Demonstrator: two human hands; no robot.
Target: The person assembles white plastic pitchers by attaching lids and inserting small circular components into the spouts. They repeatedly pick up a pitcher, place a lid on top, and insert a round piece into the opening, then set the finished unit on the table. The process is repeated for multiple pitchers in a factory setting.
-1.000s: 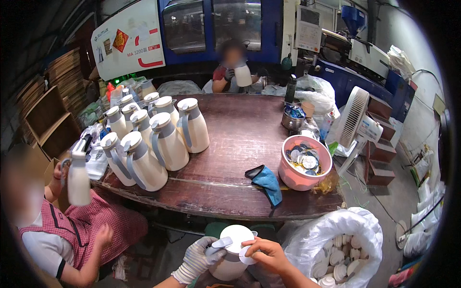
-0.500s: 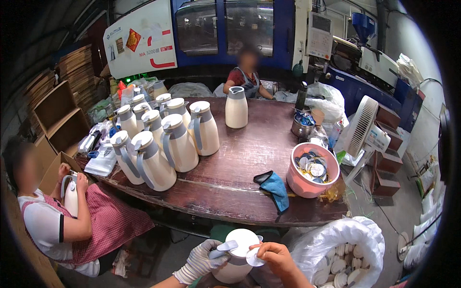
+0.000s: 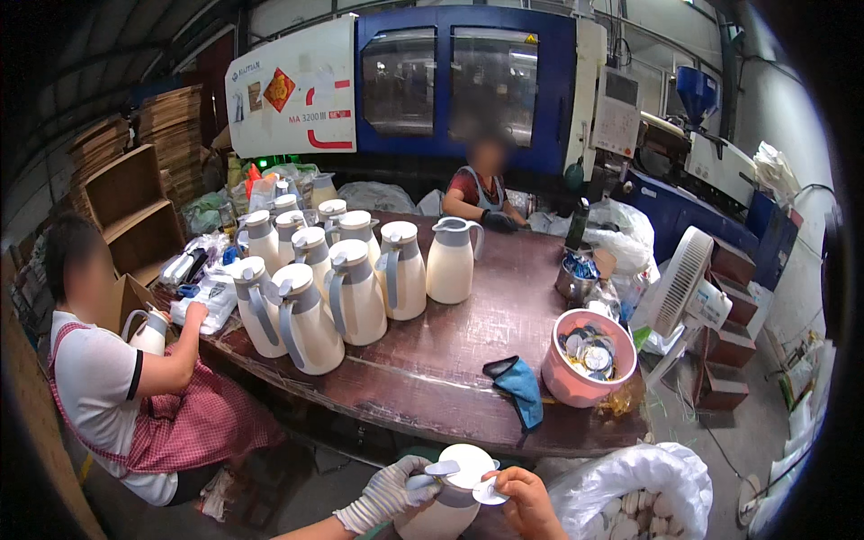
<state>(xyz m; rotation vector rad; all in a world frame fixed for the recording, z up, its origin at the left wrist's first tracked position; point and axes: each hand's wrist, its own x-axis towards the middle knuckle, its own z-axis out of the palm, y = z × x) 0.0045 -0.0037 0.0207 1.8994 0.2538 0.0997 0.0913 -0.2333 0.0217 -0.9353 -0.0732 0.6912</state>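
A cream vacuum jug (image 3: pixel 438 517) with a white lid (image 3: pixel 469 463) stands in front of me, below the table's near edge. My left hand (image 3: pixel 393 493), in a striped knit glove, closes round its grey handle (image 3: pixel 421 480) at the top left. Between the thumb and fingers of my bare right hand (image 3: pixel 524 500) is a small white disc (image 3: pixel 489 490), held beside the lid's right edge. The lower part of the jug runs out of the picture.
Several lidded jugs (image 3: pixel 309 324) crowd the table's left half, beside a lidless jug (image 3: pixel 452 261). A pink bucket (image 3: pixel 587 393) of discs and a blue cloth (image 3: pixel 519 392) lie right. A white sack (image 3: pixel 576 509) of discs stands below. Two people sit left and across; a fan (image 3: pixel 677 281) stands right.
My view has tilted up. The lidless jug is nearer the lidded ones, its handle now showing at right. The person at left has reached to the plastic bags. My hands keep their holds.
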